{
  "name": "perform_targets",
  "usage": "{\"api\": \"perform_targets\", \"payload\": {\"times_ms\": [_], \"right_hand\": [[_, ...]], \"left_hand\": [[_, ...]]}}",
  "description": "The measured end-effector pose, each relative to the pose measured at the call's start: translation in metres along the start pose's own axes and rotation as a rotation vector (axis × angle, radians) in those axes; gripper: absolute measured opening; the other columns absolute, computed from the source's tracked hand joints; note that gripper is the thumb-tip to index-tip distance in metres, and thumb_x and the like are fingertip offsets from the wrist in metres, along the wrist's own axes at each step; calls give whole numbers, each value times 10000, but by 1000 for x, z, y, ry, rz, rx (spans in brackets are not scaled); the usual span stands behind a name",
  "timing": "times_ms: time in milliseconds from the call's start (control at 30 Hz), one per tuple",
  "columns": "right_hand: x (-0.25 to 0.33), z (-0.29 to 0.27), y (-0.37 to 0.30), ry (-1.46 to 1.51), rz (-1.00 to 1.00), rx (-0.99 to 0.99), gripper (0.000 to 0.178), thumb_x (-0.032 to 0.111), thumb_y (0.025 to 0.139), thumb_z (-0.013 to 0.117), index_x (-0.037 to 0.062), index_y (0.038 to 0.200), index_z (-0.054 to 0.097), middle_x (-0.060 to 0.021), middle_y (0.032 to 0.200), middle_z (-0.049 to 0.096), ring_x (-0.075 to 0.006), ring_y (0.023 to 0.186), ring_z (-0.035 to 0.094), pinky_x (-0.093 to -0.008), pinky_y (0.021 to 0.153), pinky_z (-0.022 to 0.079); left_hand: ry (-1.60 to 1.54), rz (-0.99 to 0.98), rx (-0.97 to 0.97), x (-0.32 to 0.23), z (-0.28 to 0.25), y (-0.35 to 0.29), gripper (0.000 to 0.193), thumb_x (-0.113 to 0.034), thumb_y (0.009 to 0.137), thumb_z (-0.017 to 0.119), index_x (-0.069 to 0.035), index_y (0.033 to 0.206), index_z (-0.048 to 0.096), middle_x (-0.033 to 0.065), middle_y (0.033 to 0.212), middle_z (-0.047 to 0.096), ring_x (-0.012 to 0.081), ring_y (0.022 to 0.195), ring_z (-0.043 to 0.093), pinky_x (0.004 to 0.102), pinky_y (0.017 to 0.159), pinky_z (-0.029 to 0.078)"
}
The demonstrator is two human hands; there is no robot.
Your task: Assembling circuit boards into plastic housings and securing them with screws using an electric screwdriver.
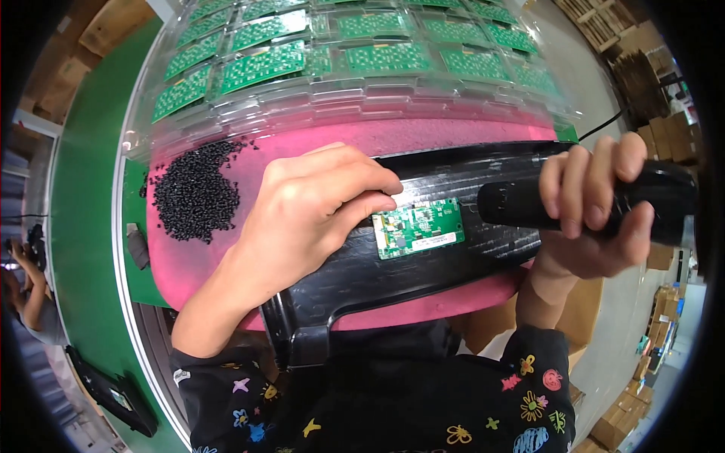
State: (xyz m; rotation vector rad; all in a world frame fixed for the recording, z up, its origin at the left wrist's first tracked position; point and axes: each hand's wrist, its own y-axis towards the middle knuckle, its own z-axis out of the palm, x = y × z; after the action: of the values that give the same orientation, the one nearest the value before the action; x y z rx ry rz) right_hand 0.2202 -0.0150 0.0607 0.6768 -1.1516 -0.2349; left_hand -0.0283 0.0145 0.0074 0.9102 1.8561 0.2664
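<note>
Well left of the green circuit board (427, 230), at the dark rim, we see part of another person's arm (34, 298); the rest is cut off and too small to read. Below and left of the circuit board, a black frame (98, 385) lies on the green desk (94, 174). Closer, left of the circuit board, we find a heap of tiny black pieces (196, 192) on the pink mat (317, 134); their exact shape is too small for us to make out.

Just beside the circuit board's upper left corner is the left grip (321, 192), thumb and forefinger close together; we cannot tell whether they pinch anything, and the other fingers are mostly hidden. The circuit board lies on a long black panel (385, 283), which the left wrist partly covers. Above the circuit board, clear trays (355, 109) hold rows of similar green boards (389, 59), the farthest cut off by the upper edge.

Right of the circuit board, we see the right grip (596, 200) wrapped around a black handheld device (517, 204). Fingers cover its middle, its far end merges into the dark rim, and we cannot tell its kind.
</note>
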Motion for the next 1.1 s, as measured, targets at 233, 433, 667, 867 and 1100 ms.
{"api": "perform_targets", "payload": {"times_ms": [233,433,667,867,1100], "right_hand": [[-17,17,-2,-144,125,-142,316,310,877,619,77,1001,446,27,647,428,-76,478,389,-249,515,374],[-19,19,-3,-221,134,-137,312,303,871,617,74,996,448,22,642,427,-80,477,389,-252,512,374],[-25,15,0,-217,172,-70,310,312,869,616,83,965,431,29,633,422,-74,472,379,-248,501,361],[-29,22,5,-306,214,22,301,309,871,606,85,965,430,39,626,413,-65,457,353,-233,482,329],[-32,20,2,-223,171,31,309,321,880,582,67,1009,465,45,615,402,-61,448,335,-239,483,323]], "left_hand": [[-3,-124,139,-3,-2,-11,101,-39,795,717,19,821,638,97,742,646,226,663,650,310,598,502],[18,-162,260,-6,1,-11,197,-127,779,743,-10,796,586,88,741,603,271,705,606,348,614,475],[75,10,359,1,3,-18,224,-203,696,773,-41,794,653,31,767,676,220,714,616,344,584,507],[194,-99,497,-7,-2,-15,206,-219,701,761,-47,785,685,9,798,716,203,713,646,323,582,519],[104,-121,437,-4,0,-19,245,-268,720,744,-42,797,688,56,851,724,256,678,675,346,585,515]]}}
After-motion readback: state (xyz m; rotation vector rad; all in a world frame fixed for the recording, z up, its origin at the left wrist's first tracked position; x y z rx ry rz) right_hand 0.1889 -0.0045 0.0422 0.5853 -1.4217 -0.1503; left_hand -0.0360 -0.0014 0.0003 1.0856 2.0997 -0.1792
